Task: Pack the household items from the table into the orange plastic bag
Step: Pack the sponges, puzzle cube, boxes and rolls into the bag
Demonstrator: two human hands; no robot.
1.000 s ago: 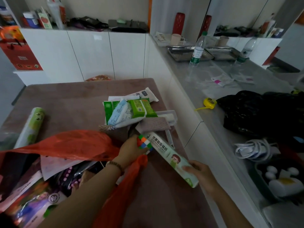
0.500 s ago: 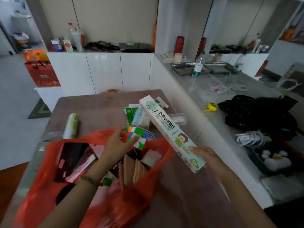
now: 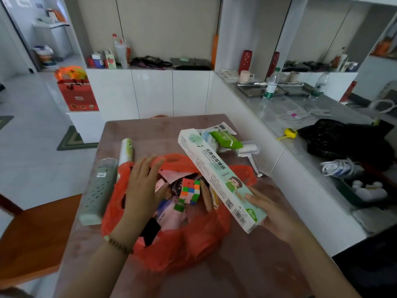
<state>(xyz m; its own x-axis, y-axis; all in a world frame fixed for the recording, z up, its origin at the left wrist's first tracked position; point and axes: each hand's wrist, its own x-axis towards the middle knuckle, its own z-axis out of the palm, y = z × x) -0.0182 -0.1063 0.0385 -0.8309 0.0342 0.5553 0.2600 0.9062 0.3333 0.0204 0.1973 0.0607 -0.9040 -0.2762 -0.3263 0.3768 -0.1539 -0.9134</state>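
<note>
The orange plastic bag [image 3: 182,244] lies open on the brown table [image 3: 247,265], with a colourful puzzle cube [image 3: 190,190] and several packets inside it. My right hand [image 3: 272,214] grips the near end of a long white-and-green foil box [image 3: 217,177], which slants above the bag's right side. My left hand [image 3: 142,186] hovers over the bag's left rim, fingers spread, holding nothing. Behind the bag lie green wipe packs [image 3: 225,139], a lint roller [image 3: 247,151], a green-printed roll [image 3: 126,150] and a grey-green perforated case [image 3: 97,190].
A grey counter [image 3: 285,117] runs along the right with a water bottle [image 3: 271,84], a yellow tape measure [image 3: 290,132], a black bag [image 3: 343,138] and white cables [image 3: 338,168]. A wooden chair seat [image 3: 36,235] sits at the left. White cabinets [image 3: 150,93] stand behind.
My left hand let go of the puzzle cube, which now sits in the bag, and opened over the left rim. The foil box stayed in my right hand.
</note>
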